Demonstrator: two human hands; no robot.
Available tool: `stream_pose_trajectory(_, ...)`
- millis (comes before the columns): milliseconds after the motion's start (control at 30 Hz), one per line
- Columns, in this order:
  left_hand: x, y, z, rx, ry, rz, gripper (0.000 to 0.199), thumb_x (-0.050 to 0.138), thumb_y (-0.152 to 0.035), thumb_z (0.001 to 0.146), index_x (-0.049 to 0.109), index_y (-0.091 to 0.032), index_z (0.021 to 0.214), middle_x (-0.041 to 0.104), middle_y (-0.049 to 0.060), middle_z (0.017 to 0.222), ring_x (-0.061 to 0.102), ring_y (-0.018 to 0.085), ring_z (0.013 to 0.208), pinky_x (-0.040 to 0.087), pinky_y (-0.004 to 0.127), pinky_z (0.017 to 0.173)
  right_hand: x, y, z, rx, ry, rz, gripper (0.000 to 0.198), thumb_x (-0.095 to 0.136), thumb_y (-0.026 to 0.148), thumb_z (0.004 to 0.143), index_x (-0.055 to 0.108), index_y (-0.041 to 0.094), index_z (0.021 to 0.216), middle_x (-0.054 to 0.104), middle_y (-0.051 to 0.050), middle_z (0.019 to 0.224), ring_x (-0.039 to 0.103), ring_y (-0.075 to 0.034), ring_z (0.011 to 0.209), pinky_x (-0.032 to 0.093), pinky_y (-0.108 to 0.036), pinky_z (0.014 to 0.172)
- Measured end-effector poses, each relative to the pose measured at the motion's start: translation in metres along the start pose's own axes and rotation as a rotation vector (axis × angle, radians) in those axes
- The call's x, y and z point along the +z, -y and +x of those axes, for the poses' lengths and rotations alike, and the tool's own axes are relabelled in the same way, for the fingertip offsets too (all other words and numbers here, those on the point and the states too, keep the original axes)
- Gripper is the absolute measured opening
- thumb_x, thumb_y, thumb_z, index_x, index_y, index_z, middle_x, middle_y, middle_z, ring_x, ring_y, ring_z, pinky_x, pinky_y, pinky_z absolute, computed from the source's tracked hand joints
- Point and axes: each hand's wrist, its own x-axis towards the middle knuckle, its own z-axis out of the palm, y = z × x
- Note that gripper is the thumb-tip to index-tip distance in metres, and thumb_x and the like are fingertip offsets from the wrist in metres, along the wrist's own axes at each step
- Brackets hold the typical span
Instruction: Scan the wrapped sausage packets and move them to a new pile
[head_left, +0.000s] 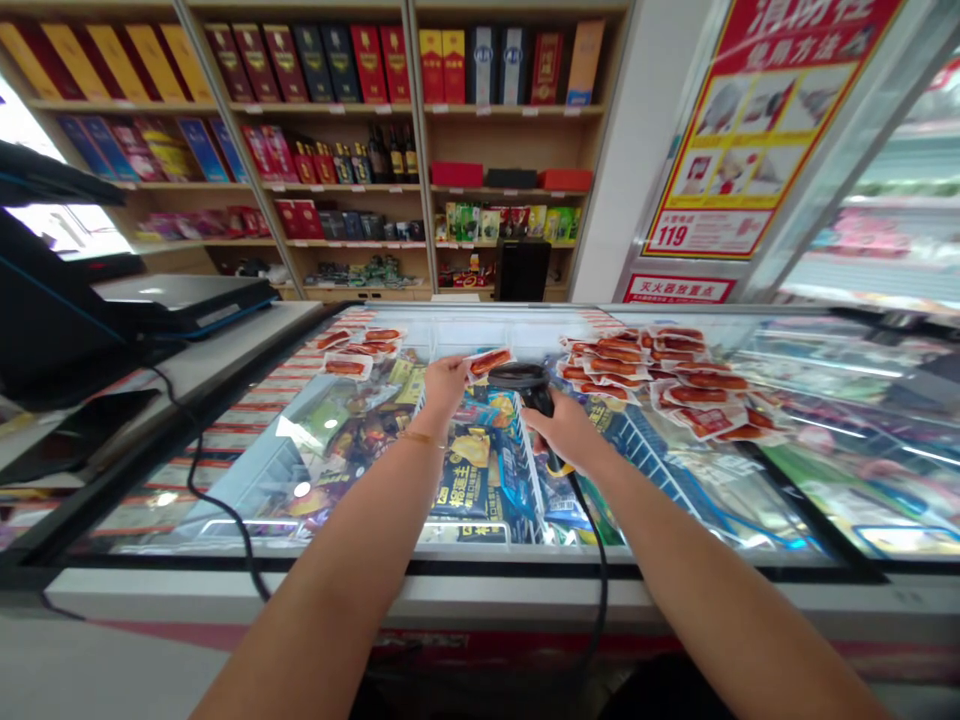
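Note:
My left hand (447, 383) pinches the left end of a packaged sausage (491, 362) in clear wrap, held over the glass top of a chest freezer (247, 490). Wrapped around the handle of a black barcode scanner (541, 398) is my right hand (564, 430). The scanner's head sits close by the sausage's right end; whether they touch I cannot tell. To the right lies a large heap of packaged sausages (694, 385) on the glass. A smaller group of packaged sausages (352, 352) rests on the left.
The scanner's black cable (600, 560) hangs over the freezer's front edge. At left, a second cable (196, 470) crosses the glass beside a scale (199, 300) and a dark monitor (52, 310). Shelves (322, 108) with boxes and bottles stand behind. Bagged frozen goods (469, 470) show beneath the glass.

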Motion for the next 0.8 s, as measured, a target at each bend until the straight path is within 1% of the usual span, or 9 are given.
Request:
stream_pose_trajectory(67, 0.000, -0.001, -0.002, -0.005, 0.008, -0.014, 0.021, 0.062, -0.022, 0.078, 0.077, -0.010, 0.085, 0.062, -0.001, 0.056, 0.056, 0.010, 0.051, 0.047, 0.020, 0.054, 0.000, -0.001, 0.000, -0.009, 0.008, -0.001, 0.013, 0.061, 0.026, 0.076, 0.052, 0.020, 0.082, 0.066, 0.002, 0.068, 0.058, -0.012, 0.039, 0.046, -0.022, 0.040)
stream_pose_trajectory(233, -0.001, 0.004, 0.001, -0.003, -0.002, 0.038, 0.022, 0.062, -0.025, 0.076, 0.077, -0.010, 0.083, 0.061, -0.002, 0.055, 0.058, 0.011, 0.053, 0.049, 0.021, 0.055, 0.000, -0.005, 0.001, -0.010, 0.021, 0.012, 0.015, 0.061, 0.028, 0.076, 0.053, 0.020, 0.087, 0.067, 0.002, 0.069, 0.058, -0.012, 0.039, 0.046, -0.023, 0.040)
stream_pose_trajectory(433, -0.001, 0.008, 0.005, -0.008, 0.006, 0.053, 0.024, 0.062, -0.026, 0.075, 0.078, -0.012, 0.086, 0.067, 0.000, 0.061, 0.063, 0.014, 0.060, 0.052, 0.021, 0.058, -0.001, -0.005, 0.002, -0.002, 0.026, 0.026, 0.015, 0.062, 0.028, 0.077, 0.054, 0.020, 0.087, 0.068, 0.002, 0.071, 0.058, -0.011, 0.039, 0.044, -0.022, 0.039)
stream_pose_trajectory(533, -0.001, 0.009, 0.003, -0.005, 0.007, 0.046, 0.023, 0.063, -0.027, 0.076, 0.077, -0.012, 0.085, 0.069, 0.002, 0.064, 0.066, 0.015, 0.063, 0.053, 0.022, 0.060, -0.002, -0.004, 0.003, 0.006, 0.010, 0.044, 0.014, 0.063, 0.027, 0.077, 0.053, 0.020, 0.084, 0.066, 0.002, 0.067, 0.057, -0.010, 0.038, 0.043, -0.021, 0.039)
stream_pose_trajectory(600, 0.001, 0.007, -0.001, -0.017, 0.011, -0.008, 0.022, 0.062, -0.027, 0.076, 0.077, -0.012, 0.085, 0.070, 0.002, 0.065, 0.068, 0.016, 0.066, 0.055, 0.023, 0.063, -0.004, -0.004, 0.005, 0.010, -0.009, 0.068, 0.015, 0.063, 0.027, 0.077, 0.052, 0.020, 0.083, 0.062, 0.004, 0.062, 0.057, -0.011, 0.038, 0.044, -0.021, 0.039)
stream_pose_trajectory(700, 0.009, -0.001, -0.009, -0.079, 0.038, -0.118, 0.023, 0.062, -0.025, 0.077, 0.076, -0.012, 0.090, 0.071, 0.002, 0.068, 0.069, 0.015, 0.066, 0.057, 0.026, 0.066, -0.014, -0.001, 0.009, 0.041, -0.056, 0.107, 0.015, 0.063, 0.026, 0.077, 0.051, 0.020, 0.081, 0.058, 0.005, 0.059, 0.058, -0.012, 0.039, 0.043, -0.020, 0.039)
stream_pose_trajectory(800, 0.027, -0.020, -0.017, -0.130, 0.096, -0.129, 0.021, 0.062, -0.024, 0.079, 0.075, -0.012, 0.091, 0.069, 0.001, 0.064, 0.069, 0.015, 0.065, 0.057, 0.026, 0.065, -0.035, 0.002, 0.010, 0.073, -0.123, 0.134, 0.013, 0.062, 0.024, 0.078, 0.050, 0.019, 0.078, 0.058, 0.004, 0.060, 0.057, -0.012, 0.037, 0.043, -0.021, 0.038)
